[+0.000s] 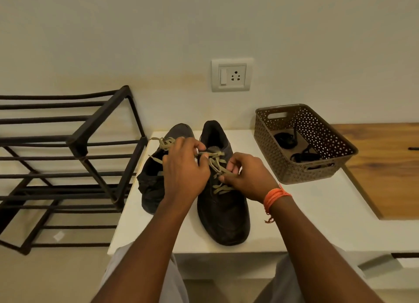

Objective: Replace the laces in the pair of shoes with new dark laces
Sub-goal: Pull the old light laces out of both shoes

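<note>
Left hand point(184, 166) hides left shoe point(156, 182) tongue | basket point(322, 173) contents unclear

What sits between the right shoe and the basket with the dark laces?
Only bare white tabletop separates the right shoe from the basket, per the head view.

Left shoe point(156, 178) partly behind left hand point(186, 168).

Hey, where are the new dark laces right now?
In the head view, the dark laces lie inside the brown basket on the white table, to the right of the shoes, below the wall socket.
</note>
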### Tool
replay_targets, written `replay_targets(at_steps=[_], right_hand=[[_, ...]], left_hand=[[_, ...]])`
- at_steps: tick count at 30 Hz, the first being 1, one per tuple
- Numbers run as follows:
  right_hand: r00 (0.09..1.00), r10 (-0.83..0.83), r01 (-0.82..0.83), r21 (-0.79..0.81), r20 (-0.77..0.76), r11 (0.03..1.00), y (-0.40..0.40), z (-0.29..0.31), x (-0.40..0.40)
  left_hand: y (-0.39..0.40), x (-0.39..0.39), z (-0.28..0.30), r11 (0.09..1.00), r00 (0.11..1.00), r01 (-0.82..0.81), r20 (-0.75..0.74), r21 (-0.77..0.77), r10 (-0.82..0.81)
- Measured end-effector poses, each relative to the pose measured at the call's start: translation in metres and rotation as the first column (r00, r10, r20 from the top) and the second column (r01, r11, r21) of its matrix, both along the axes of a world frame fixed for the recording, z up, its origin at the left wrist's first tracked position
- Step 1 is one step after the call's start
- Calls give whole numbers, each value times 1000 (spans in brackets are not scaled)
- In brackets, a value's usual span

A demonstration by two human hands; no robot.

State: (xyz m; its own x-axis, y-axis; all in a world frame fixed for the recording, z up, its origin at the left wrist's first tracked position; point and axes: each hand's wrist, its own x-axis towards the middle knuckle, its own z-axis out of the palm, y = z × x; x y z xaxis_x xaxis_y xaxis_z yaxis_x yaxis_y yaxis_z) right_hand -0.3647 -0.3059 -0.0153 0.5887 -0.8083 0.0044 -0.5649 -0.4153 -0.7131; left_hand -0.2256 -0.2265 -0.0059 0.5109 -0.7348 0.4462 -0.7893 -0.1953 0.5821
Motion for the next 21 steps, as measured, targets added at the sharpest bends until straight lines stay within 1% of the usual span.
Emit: replay_targets(at_steps=[1,2,3,4,5,6,7,8,9,10,11,12,13,16,18,20,21], right_hand=[[999,49,-50,42,20,998,1,4,-1],[989,130,-137,101,68,985,0,11,-4],[963,236,-256,179,128,950,1,17,-10],[923,338,-377,249,186,892,1,22,-16],[885,410,-462,298,221,835,2,26,-23],[872,435,-488,315,224,814,3,27,-28],[893,405,-446,272,195,853,1,24,-31],[937,317,-337,150,147,929,-4,19,-31],[974,185,-186,-11,126,983,-10,15,-29],[986,62,-41,-132,157,990,-17,13,-26],[977,-11,48,-170,214,984,-20,11,-21],[965,-35,81,-169,259,982,-23,9,-16],[961,-24,72,-162,277,984,-26,9,-9],[974,88,-49,-187,210,981,-26,5,10],[978,127,-91,-209,166,974,-26,5,19],[985,103,-75,-199,137,977,-26,6,22],[987,89,-63,-190,135,980,-27,7,22]], left_hand=[[0,-1,-1,999,1000,26,4,22,-26],[0,-2,-1,998,999,42,24,46,-43],[-1,-1,-2,996,997,53,44,70,-56],[-1,0,-4,994,996,60,57,90,-65],[-1,2,-5,992,995,62,66,107,-69],[-1,2,-7,992,995,58,74,114,-66],[-2,3,-8,993,994,51,89,111,-61],[-4,1,-8,993,992,45,112,111,-57],[-7,-1,-7,992,988,40,142,121,-57],[-12,-3,-4,990,981,36,184,140,-62],[-16,-5,-3,985,974,29,217,171,-66],[-19,-6,-2,983,970,22,235,184,-66],[-23,-5,-2,985,967,16,247,172,-58],[-25,0,-7,993,970,-3,243,121,-27],[-22,1,-8,998,991,12,129,65,-20],[-19,-2,-6,1000,999,0,-34,26,1],[-19,-2,-6,999,992,-5,-125,40,10]])
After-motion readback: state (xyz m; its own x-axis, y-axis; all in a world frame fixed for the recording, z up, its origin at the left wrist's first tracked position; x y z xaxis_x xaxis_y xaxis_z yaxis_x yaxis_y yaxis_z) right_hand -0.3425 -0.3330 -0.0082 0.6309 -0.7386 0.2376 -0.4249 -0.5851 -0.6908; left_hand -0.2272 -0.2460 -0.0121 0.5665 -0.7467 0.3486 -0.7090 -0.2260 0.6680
